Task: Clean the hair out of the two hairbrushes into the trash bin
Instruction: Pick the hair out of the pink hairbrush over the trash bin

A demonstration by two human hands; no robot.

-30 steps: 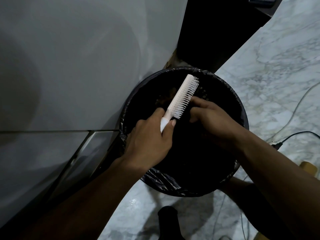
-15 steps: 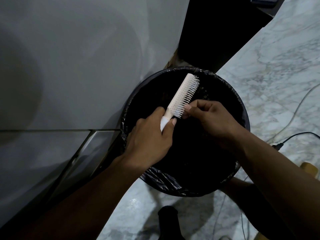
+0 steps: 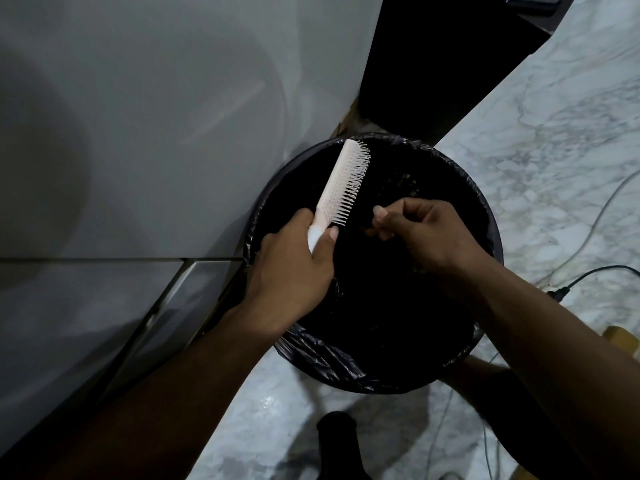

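Observation:
A pale pink hairbrush (image 3: pixel 341 185) with white bristles is held over the round trash bin (image 3: pixel 311 348), which is lined with a black bag. My left hand (image 3: pixel 294 268) grips the brush by its white handle, bristles facing right. My right hand (image 3: pixel 419 233) is a short way to the right of the bristles, apart from them, with thumb and fingers pinched together over the bin. What it pinches is too dark to make out. A second hairbrush is not in view.
A white cabinet wall (image 3: pixel 156 133) stands against the bin's left side. Marble floor (image 3: pixel 554 150) lies to the right, with cables and a black plug (image 3: pixel 557 292). A dark object (image 3: pixel 337 431) sits on the floor in front of the bin.
My right hand has pulled away from the bristles to the right, fingers pinched. The brush has shifted a little to the left in my left hand.

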